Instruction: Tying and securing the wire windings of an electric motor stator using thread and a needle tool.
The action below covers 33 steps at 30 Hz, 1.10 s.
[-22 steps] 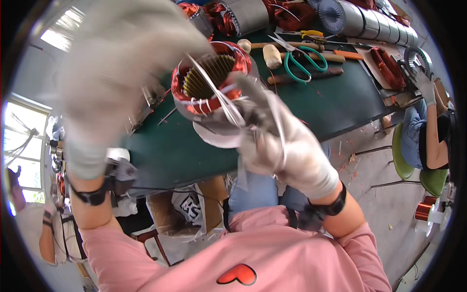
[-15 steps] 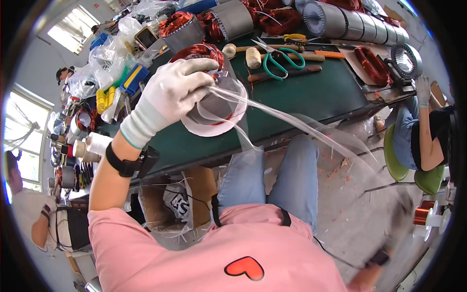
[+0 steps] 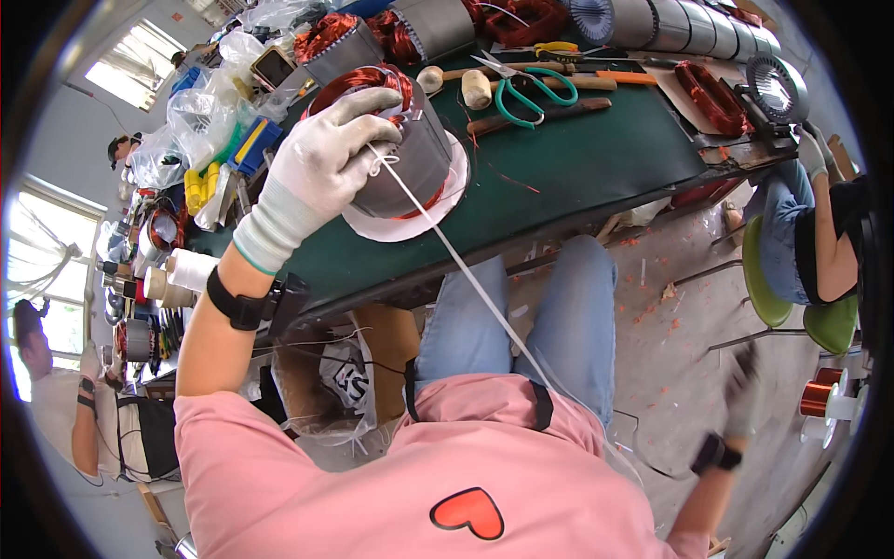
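The person's left hand (image 3: 326, 154), in a white glove, is closed with bent fingers around a white cord (image 3: 452, 247), which forms small loops just below the fingertips. From there the cord slants taut past the near edge of the workbench (image 3: 587, 168) and over the lap toward the lower right. The stator (image 3: 426, 154), a grey cylinder topped with red copper windings (image 3: 363, 79), stands by the near edge, toward the left end, on a white round sheet (image 3: 453, 186); the left hand is against its upper side. The right hand (image 3: 742, 382) is off the workbench, well beyond the near edge to the right, and blurred; its fingers point upward, but how far it is open and whether it grips the cord cannot be told. Between the stator and the far edge lie two mallets (image 3: 476, 90) and green-handled scissors (image 3: 508, 74). Clear plastic bags (image 3: 196, 112) crowd the far left corner.
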Motion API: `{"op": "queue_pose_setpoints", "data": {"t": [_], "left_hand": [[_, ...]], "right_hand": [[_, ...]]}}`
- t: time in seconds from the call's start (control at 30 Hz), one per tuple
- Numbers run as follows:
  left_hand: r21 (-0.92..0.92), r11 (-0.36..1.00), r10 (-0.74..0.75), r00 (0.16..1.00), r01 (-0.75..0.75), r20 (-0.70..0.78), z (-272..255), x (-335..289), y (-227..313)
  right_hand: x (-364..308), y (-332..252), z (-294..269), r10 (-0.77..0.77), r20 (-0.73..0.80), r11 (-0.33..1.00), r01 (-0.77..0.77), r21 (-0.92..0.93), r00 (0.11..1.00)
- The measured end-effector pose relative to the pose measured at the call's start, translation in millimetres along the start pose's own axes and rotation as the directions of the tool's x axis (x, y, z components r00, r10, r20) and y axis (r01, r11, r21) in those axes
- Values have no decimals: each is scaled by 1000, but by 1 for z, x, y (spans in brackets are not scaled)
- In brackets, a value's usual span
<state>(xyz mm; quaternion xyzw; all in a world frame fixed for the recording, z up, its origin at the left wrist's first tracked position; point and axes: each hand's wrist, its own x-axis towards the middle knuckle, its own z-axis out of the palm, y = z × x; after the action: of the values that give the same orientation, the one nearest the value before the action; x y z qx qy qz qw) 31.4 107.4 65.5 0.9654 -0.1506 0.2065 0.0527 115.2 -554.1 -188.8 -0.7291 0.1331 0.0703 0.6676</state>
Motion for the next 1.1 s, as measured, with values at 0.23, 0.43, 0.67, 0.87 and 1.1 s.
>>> {"op": "queue_pose_setpoints", "data": {"t": [0.23, 0.43, 0.67, 0.87, 1.1], "left_hand": [[-57, 998, 20, 999, -23, -46, 8, 10, -4], [-27, 994, -108, 950, 105, -293, -20, 4, -2], [130, 969, 233, 957, -212, -173, 44, -41, 57], [87, 989, -71, 896, 121, -439, 29, -29, -15], [-298, 925, -347, 847, 237, -402, 38, -33, -10]], "right_hand": [[-101, -165, 415, -248, 901, 925, -191, 330, 355], [-71, -230, 344, -449, 336, 853, 285, 437, 828], [-110, -215, 451, -56, 900, 959, -228, 169, 433], [-95, -230, 443, -587, 778, 806, 252, 535, 225], [-116, -168, 483, -625, 739, 763, 398, 509, 252]]}}
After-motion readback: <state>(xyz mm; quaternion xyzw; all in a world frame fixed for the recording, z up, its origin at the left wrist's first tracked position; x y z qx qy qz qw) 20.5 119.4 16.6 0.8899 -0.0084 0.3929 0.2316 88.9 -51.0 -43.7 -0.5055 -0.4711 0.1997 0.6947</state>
